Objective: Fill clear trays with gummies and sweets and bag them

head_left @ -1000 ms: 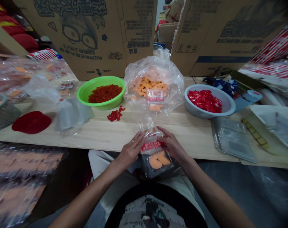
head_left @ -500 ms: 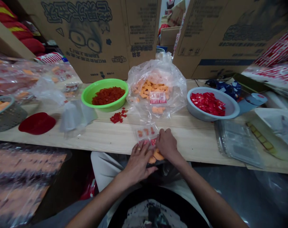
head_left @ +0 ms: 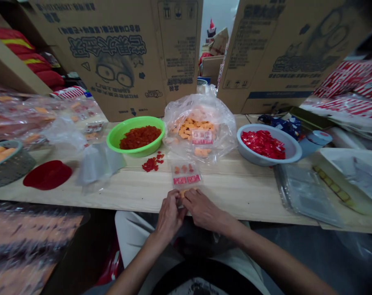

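A clear plastic compartment tray (head_left: 186, 174) lies flat near the table's front edge. Small orange-red pieces sit in its far row, and two red packets fill the row nearer me. At its near end, orange candy pieces (head_left: 183, 193) show between my fingers. My left hand (head_left: 170, 214) is closed there, fingertips pinched at the near end. From the other side my right hand (head_left: 203, 208) meets it, fingers bent and gripping the same end. Whether clear film is also pinched there is hidden by the fingers.
Behind the tray stand a green bowl (head_left: 111, 139) of dark red pieces, a clear bag (head_left: 224, 123) of orange candies and a grey-blue bowl (head_left: 293, 155) of red packets. Stacked clear trays (head_left: 309, 196) lie right; a red dish (head_left: 47, 175) lies left. Cardboard boxes (head_left: 118, 98) wall the back.
Both hands have drawn together at the tray's near end, uncovering its red packets. The right hand has come off the tray's right side. The camera view has tilted up slightly.
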`<move>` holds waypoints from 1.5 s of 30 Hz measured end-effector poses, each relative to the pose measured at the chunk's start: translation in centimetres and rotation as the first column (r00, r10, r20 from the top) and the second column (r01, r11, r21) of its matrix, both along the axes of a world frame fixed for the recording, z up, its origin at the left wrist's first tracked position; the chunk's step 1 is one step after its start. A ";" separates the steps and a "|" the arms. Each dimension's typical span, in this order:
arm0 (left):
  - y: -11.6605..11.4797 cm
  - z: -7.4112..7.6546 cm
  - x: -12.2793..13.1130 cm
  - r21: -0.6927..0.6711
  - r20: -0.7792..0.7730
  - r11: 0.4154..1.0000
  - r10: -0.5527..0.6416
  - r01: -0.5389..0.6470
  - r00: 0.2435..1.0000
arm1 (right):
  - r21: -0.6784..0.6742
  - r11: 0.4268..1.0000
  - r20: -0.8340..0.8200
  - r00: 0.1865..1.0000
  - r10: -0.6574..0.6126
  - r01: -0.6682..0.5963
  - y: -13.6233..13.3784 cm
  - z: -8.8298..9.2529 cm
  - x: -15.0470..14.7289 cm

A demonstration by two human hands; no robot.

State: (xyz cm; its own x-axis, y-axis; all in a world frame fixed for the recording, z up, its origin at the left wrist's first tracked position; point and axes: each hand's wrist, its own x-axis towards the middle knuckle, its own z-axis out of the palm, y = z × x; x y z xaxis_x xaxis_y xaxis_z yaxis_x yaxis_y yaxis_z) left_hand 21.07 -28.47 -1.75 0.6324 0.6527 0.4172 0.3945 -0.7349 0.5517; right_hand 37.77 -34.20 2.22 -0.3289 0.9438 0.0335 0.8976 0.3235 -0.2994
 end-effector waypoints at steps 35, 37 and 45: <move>2.0 -1.8 -0.9 -0.167 0.015 0.977 0.135 -0.130 0.991 | 0.050 0.968 0.336 0.909 -0.248 0.246 10.9 0.8 -0.9; 2.4 -2.1 -1.0 -0.144 0.007 0.982 0.120 -0.118 0.993 | 0.028 0.969 0.331 0.912 -0.241 0.246 10.9 0.5 -0.8; 4.4 -2.5 -0.1 -0.178 -0.153 0.977 0.091 -0.118 0.984 | -0.041 0.933 0.260 0.906 -0.335 0.357 9.5 -0.7 -0.7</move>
State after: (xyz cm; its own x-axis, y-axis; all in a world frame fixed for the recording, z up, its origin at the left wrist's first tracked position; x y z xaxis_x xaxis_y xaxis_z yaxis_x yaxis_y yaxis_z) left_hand 20.95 -24.07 -4.29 0.6011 0.7757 0.1923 0.5486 -0.5755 0.6066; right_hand 37.11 -24.65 1.53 0.0310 0.9953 -0.0919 0.9969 -0.0374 -0.0688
